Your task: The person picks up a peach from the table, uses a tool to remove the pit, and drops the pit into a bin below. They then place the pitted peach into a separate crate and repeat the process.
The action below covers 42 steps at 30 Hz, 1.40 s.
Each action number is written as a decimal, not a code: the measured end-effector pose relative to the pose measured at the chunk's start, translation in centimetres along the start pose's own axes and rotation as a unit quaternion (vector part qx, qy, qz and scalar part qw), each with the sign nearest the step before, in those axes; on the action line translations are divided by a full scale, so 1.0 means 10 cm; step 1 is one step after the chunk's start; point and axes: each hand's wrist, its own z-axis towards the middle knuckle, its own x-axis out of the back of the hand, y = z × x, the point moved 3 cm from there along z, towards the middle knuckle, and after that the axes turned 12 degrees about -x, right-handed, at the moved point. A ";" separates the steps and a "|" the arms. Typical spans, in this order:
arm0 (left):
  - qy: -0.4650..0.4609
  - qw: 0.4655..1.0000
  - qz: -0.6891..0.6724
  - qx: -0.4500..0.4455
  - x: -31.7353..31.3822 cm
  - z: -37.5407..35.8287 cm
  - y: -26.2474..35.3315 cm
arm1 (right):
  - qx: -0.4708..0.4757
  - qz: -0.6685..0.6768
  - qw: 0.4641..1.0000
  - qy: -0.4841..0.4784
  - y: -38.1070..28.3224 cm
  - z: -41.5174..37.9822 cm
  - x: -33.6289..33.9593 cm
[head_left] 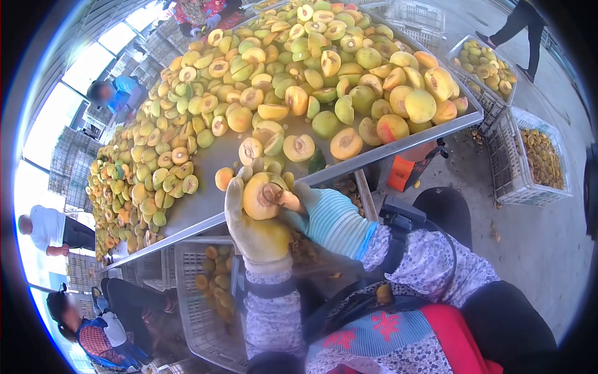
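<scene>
My left hand point(260, 240), in a stained pale glove, cups a peach half point(256, 198) with its cut face turned up toward me. My right hand point(330, 218), in a blue-and-white striped glove with a bare fingertip, is closed right at the brown pit area in the middle of that half. A thin curved edge shows there, but I cannot tell what the right fingers hold. Both hands are at the near edge of a metal table point(215, 161). Cut peach halves point(298, 148) lie just beyond them, beside a green leaf point(316, 160).
A large heap of peaches point(274, 81) covers much of the table. Below its edge stands a crate point(187, 293) with peach halves. To the right are a crate of brown pits point(529, 193), a crate of fruit point(512, 93) and an orange object point(398, 174). Several people are around.
</scene>
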 end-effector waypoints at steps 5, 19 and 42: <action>0.049 0.997 0.062 -0.020 -0.12 -0.05 0.06 | -0.011 -0.014 1.000 -0.015 0.04 0.04 -0.14; 0.044 0.977 0.211 -0.003 -0.11 -0.03 0.06 | -0.049 0.197 0.963 -0.176 -0.01 -0.08 -0.24; -0.073 0.929 0.363 -0.001 -0.22 0.06 0.08 | -0.084 0.020 0.975 -0.205 0.10 0.04 -0.12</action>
